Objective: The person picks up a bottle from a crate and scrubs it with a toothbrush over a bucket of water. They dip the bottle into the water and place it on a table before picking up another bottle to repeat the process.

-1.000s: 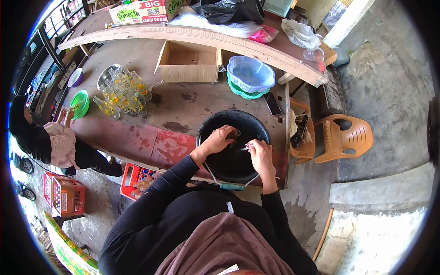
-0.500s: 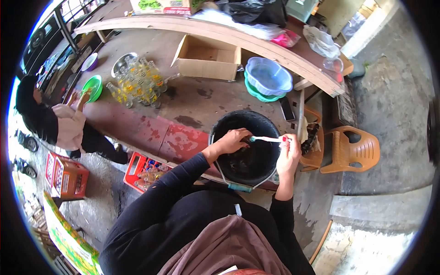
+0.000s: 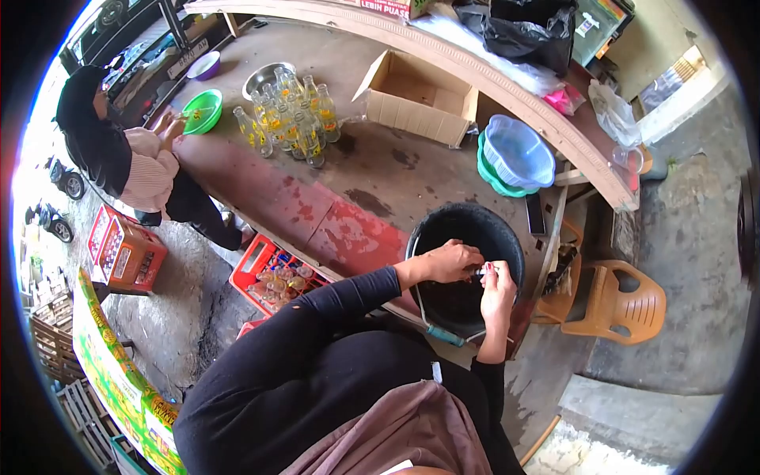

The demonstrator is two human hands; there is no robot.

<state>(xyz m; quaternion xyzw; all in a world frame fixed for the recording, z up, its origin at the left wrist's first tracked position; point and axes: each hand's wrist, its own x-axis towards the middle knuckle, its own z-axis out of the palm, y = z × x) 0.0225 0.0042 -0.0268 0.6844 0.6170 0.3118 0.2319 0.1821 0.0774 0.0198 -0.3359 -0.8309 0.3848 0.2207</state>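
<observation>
Both of my hands are close together over a large black bucket (image 3: 423, 226). My right hand (image 3: 497, 294) is closed with fingertips pinched on a thin white toothbrush (image 3: 480, 271), of which only a short piece shows. Its head is hidden at my left hand (image 3: 453, 261). That hand is curled, palm down, its fingers bent round something I cannot make out. The bucket's inside is dark, and its wire handle with a teal grip (image 3: 445, 336) hangs at the near side.
Glass bottles (image 3: 297, 119) cluster beyond, near a cardboard box (image 3: 419, 111). Blue and green basins (image 3: 518, 150) and a phone (image 3: 536, 214) lie past the bucket. A red crate (image 3: 257, 277) stands below the table edge. Another person (image 3: 119, 150) works at a green basin (image 3: 207, 107).
My hands have come together, and the brush's long handle, visible before, is now mostly hidden between them. The view has shifted, so the surroundings sit lower and farther right.
</observation>
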